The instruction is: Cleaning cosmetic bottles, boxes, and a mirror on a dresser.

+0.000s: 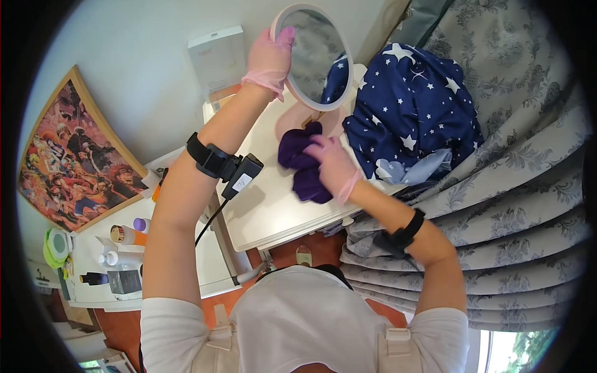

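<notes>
A round mirror (pixel 322 60) with a pale pink rim stands on a pink base (pixel 287 120) at the back of the white tabletop (pixel 252 205). My left hand (pixel 270 56), in a pink glove, grips the mirror's left rim, thumb over the glass. Below the mirror, my right hand (pixel 332 164), also gloved in pink, holds a dark purple cloth (pixel 296 151) that hangs bunched in two lobes over the tabletop and the front of the base. The cloth hides part of the base.
A white box (pixel 217 60) leans on the wall behind my left hand. Star-patterned navy fabric (pixel 410 116) lies heaped at the right, against grey patterned curtains (pixel 503 196). Left are a framed picture (pixel 77 158) and a lower white surface with bottles (pixel 128 235) and a dark box (pixel 124 282).
</notes>
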Tool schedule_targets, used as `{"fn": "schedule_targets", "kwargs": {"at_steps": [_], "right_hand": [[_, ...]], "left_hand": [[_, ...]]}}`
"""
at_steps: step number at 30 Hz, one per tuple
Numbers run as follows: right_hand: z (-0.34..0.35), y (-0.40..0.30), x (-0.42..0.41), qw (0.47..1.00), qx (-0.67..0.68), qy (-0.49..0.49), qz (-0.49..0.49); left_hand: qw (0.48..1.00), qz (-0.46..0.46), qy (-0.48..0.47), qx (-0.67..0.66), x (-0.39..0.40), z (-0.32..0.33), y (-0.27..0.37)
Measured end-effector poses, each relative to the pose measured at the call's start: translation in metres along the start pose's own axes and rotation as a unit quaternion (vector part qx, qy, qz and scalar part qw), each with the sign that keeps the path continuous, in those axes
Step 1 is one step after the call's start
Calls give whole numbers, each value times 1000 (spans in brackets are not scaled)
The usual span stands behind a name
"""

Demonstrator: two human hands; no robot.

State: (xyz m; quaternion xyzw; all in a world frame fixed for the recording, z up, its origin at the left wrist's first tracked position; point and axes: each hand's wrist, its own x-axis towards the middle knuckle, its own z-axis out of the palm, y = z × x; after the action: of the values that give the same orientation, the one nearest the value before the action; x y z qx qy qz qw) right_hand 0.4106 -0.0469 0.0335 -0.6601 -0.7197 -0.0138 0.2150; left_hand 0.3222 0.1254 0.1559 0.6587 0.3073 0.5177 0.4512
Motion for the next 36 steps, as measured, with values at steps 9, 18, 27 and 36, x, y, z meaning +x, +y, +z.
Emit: {"fn": "schedule_targets", "kwargs": {"at_steps": [9,18,27,36], "right_hand": [[-13,96,42,947,-246,18,207],[-38,59,31,981,-50,6,187],[-28,64,116,983,-93,-145,-62],[-20,44,53,945,-264,-95,166]], "left_hand": [[996,51,-63,31,9,1,-3],[942,-66,-299,-134,41,-45,-1],[970,-98,-193,-107,30,-38,1],[996,-35,-74,29,30,-25,-12]]}}
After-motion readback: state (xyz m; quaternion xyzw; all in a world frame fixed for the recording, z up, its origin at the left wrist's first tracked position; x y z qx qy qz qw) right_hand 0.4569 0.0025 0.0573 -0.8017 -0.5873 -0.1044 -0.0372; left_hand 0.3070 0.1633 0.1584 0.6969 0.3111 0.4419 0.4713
